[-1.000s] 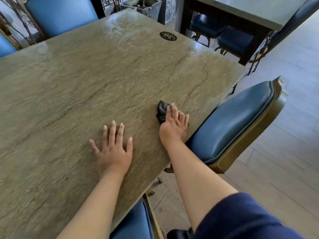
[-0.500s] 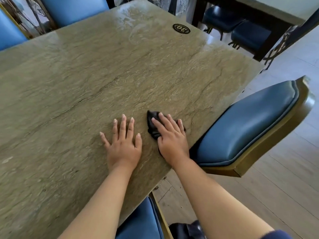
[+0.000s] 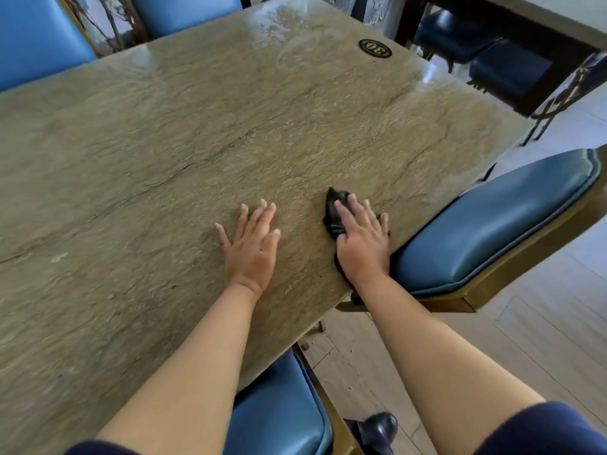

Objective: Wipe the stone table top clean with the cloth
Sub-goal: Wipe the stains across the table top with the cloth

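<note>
Room: a dining area with a pale plank floor (image 3: 542,339); a second, dark-framed table (image 3: 525,27) stands at the far right.
Counter: the stone counter (image 3: 164,159) fills most of the view, greenish and veined, with a long crack running across it.
Chairs: blue padded chairs ring it; one chair (image 3: 492,218) is tucked in just beside the right edge, another sits under the near edge.
Badge: a dark oval number badge (image 3: 375,48) lies near the far right corner.
Left hand: the left hand (image 3: 251,244) rests flat on the stone, fingers straight and spread, holding nothing.
Right hand: the right hand (image 3: 363,241) presses down on the cloth, fingers laid nearly straight over it, thumb side hidden.
Cloth: the small dark cloth (image 3: 335,213) is bunched under the right hand, near the right edge of the counter, with one end trailing towards the wrist.
Progress: the far end shows glossy, streaky patches that look damp, probably already wiped; a pale fleck (image 3: 59,257) remains at the left, so the near and left stretches likely still need passes.
</note>
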